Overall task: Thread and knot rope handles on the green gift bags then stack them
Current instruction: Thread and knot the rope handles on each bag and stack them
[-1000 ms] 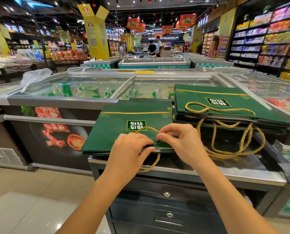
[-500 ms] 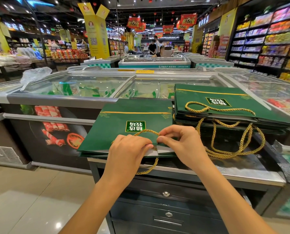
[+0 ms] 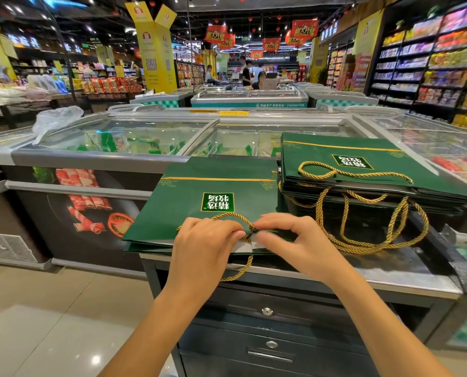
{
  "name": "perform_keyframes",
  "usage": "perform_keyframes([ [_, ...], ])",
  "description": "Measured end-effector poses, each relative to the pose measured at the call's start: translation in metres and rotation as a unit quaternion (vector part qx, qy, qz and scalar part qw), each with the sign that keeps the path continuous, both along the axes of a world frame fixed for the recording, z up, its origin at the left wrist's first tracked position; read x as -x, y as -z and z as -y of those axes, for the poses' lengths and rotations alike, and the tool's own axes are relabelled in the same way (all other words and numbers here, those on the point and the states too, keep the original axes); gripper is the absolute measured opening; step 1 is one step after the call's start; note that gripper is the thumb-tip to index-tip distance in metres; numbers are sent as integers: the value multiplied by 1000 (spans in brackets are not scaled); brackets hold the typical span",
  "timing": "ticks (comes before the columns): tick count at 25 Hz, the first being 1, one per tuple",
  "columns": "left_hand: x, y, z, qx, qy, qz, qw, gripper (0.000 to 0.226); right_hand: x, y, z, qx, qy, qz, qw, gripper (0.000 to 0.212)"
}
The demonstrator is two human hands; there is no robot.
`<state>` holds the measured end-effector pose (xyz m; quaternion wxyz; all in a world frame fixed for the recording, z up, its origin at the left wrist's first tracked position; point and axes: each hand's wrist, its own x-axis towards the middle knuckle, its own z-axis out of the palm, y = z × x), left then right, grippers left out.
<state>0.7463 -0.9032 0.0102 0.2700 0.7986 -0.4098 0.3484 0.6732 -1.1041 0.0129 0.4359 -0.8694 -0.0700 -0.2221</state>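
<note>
Task's well underway: a stack [image 3: 322, 151] of finished bags w/ gold handles is sitting far right on the counter [image 3: 390, 277]. One bag [image 3: 199, 191] is lying flat near centre, mouth edge toward the person, w/ rope [image 3: 242, 272] looping over its top & a tail hanging off the near edge. Left hand [image 3: 208, 240] & right hand [image 3: 295, 240] are both pinching the rope at that edge, fingers curled, prob. threading or knotting. Left to do, I'd judge: finishing this handle, maybe the other side, then stacking. Fingers are hiding the hole & any knot. What's lying under this bag is hard to make out.
</note>
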Motion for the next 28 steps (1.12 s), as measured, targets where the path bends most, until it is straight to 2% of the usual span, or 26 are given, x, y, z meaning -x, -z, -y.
perform_keyframes([
  [3,5,2,3,43,-14,7,999,15,4,3,3,6,-2,12,1000,29],
  [8,12,23,4,64,-38,83,994,13,4,6,1,0,-14,42,999,28],
  [15,27,29,22,58,-129,-12,990,8,4,8,3,22,-19,37,999,24],
  [22,30,27,29,119,-110,-22,987,6,5,8,3,13,-24,43,999,24],
  [28,34,34,11,141,0,-30,990,7,5,9,4,13,-15,44,999,25],
])
